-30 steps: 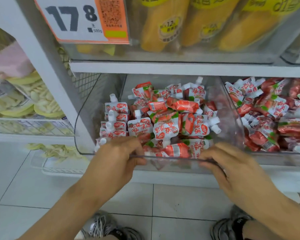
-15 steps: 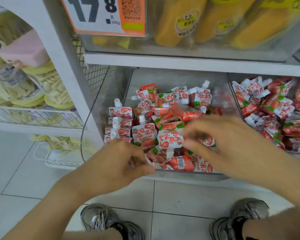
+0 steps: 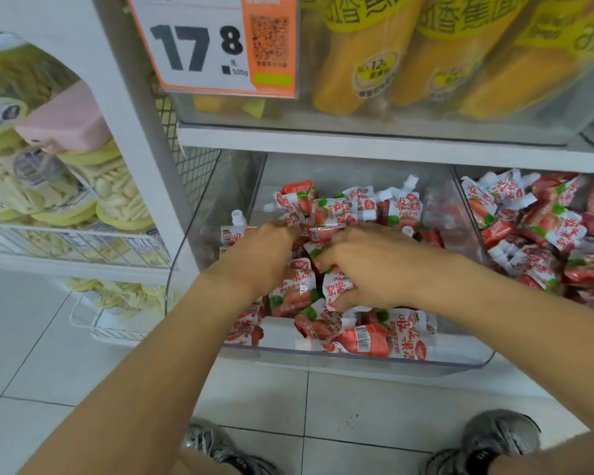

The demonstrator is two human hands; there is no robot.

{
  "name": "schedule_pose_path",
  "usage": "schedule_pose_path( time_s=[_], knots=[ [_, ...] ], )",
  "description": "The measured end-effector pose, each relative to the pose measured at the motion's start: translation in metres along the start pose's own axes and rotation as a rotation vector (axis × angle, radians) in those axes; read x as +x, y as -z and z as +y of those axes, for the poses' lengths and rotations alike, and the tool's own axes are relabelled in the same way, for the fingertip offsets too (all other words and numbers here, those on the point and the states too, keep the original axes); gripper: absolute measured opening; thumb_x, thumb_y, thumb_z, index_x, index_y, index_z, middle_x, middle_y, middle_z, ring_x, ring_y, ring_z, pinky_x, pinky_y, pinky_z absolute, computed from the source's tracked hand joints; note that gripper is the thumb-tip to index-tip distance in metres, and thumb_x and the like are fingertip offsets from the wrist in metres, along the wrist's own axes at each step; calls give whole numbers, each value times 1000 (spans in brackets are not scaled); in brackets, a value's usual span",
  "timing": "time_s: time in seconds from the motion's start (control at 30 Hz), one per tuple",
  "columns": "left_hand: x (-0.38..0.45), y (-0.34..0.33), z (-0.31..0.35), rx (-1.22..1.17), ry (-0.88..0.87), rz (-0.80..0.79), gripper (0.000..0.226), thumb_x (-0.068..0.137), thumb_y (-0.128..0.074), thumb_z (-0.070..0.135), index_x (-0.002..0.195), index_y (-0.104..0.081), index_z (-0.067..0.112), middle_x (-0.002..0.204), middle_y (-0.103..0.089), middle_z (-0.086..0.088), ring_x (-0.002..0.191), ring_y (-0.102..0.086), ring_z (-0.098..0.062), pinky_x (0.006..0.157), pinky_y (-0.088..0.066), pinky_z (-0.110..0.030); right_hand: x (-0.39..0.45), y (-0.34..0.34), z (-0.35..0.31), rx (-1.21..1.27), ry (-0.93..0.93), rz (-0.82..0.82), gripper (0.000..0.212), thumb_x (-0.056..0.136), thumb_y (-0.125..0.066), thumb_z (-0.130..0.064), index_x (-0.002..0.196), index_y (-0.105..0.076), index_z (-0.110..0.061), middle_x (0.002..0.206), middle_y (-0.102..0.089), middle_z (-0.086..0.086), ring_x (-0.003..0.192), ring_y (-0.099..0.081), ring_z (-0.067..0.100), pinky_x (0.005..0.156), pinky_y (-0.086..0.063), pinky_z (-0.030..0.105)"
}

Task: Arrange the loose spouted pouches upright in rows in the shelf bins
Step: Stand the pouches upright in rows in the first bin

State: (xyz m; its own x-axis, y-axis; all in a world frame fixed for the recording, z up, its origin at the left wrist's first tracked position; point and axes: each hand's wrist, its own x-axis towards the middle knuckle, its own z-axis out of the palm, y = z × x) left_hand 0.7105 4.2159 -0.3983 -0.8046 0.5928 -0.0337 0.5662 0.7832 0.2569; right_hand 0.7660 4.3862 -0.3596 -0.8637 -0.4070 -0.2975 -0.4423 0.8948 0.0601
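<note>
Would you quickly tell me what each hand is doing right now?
Left hand: in the pouch pile, grip cannot be told.
Right hand: closed on a pouch.

Floor [image 3: 66, 365]: pale square tiles with thin dark grout lines, evenly lit. White shelving upright [image 3: 131, 132] divides two bays; white shelf board [image 3: 391, 149] runs across the right bay, with an orange-and-white price card [image 3: 213, 46] reading 17.8 hanging above it. Left bay holds a white wire basket [image 3: 66, 245] of yellowish packets.
</note>
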Motion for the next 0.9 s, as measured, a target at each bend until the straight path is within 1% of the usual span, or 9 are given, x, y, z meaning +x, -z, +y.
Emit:
schedule_pose_path(
  time_s=[0.1,0.2,0.33,0.47,0.6,0.7,0.77,0.8,0.9],
  knots=[
    [-2,3,-3,-1,5,-9,25,78,-76,13,101,-65,14,100,-61,-4,87,-60,-21,71,-46,-29,-6,5,4,74,-15,20,73,69,-80,-55,130,-52,-28,115,-50,-1,105,-52,20,89,-48,37],
    [-12,13,-3,-109,-24,22,20,74,-79,12,89,-68,16,92,-63,3,75,-56,-10,67,-42,-24,-19,8,6,110,-6,58,85,69,-83,-46,142,-43,-30,115,-43,-4,103,-50,16,88,-48,32],
    [-37,20,2,-239,-57,-3,20,69,-83,15,78,-68,24,79,-60,14,68,-57,-3,65,-49,-26,-43,3,1,91,54,146,40,77,-76,-41,110,-55,-36,114,-39,-10,108,-40,8,93,-36,23],
    [-53,27,1,-332,-114,-18,25,70,-82,36,91,-74,27,90,-67,15,83,-62,-2,76,-51,-23,-54,22,6,210,-92,180,44,71,-72,-62,85,-41,-36,85,-51,-20,78,-50,-1,68,-47,23],
    [-44,36,-15,-190,32,255,48,84,-65,46,123,-59,20,118,-53,6,110,-49,-9,96,-41,-26,-39,27,10,600,-246,532,44,70,-69,-67,96,-52,-35,80,-59,-19,72,-55,-7,61,-43,14],
    [-30,28,-15,-23,202,137,68,87,-60,47,139,-36,12,136,-39,-11,129,-36,-29,106,-35,-42,0,19,13,859,-361,557,54,80,-61,-65,91,-62,-12,81,-68,9,74,-65,20,68,-51,35],
    [-27,21,-8,38,250,34,63,88,-59,46,135,-36,10,132,-37,-14,123,-42,-34,99,-39,-44,32,14,11,1165,-406,647,53,81,-70,-55,88,-67,-3,82,-70,19,70,-68,27,67,-55,40],
    [-28,20,-7,57,254,16,56,89,-58,44,130,-40,10,128,-38,-14,117,-47,-34,92,-43,-43,49,12,10,1309,-426,684,45,78,-76,-49,86,-71,-5,80,-73,16,68,-70,21,67,-58,36],
    [-40,20,-14,17,231,85,40,90,-59,35,118,-48,8,122,-43,-10,103,-57,-30,79,-45,-36,97,10,8,1586,-464,663,29,70,-87,-41,81,-74,-18,84,-76,2,77,-75,19,72,-62,44]
  ],
)
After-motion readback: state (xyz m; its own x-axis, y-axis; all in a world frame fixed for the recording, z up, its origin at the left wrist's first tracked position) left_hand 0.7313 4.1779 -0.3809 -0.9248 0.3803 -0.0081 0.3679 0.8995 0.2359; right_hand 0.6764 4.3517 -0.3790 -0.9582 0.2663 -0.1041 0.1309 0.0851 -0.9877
